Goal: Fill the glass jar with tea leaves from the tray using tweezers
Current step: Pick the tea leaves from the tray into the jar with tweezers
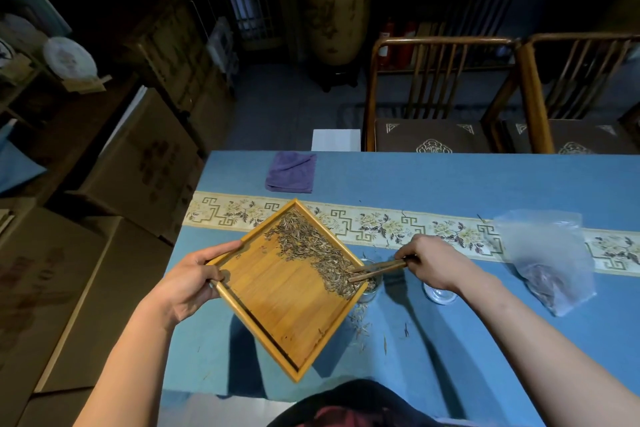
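The left hand point(188, 279) grips one corner of a square wooden tray point(277, 302), thumb on the inside and fingers curled under the rim, and holds it lifted off the blue tabletop point(450, 180), turned like a diamond. The tea leaves point(311, 246) lie heaped along the tray's far right edge and down into its right corner. That corner sits over the mouth of a glass jar point(372, 284), which stands on the tabletop and is mostly hidden behind the tray rim. The right hand point(434, 263) pinches a pair of wooden tweezers point(377, 270) at their back end; their tips reach into the leaves at the right corner, right over the jar. A few loose leaves are scattered on the cloth near the jar. A glass lid point(440, 293) lies just beside the right wrist, a clear plastic bag point(550, 260) farther right, and a folded purple cloth point(291, 172) near the far edge.
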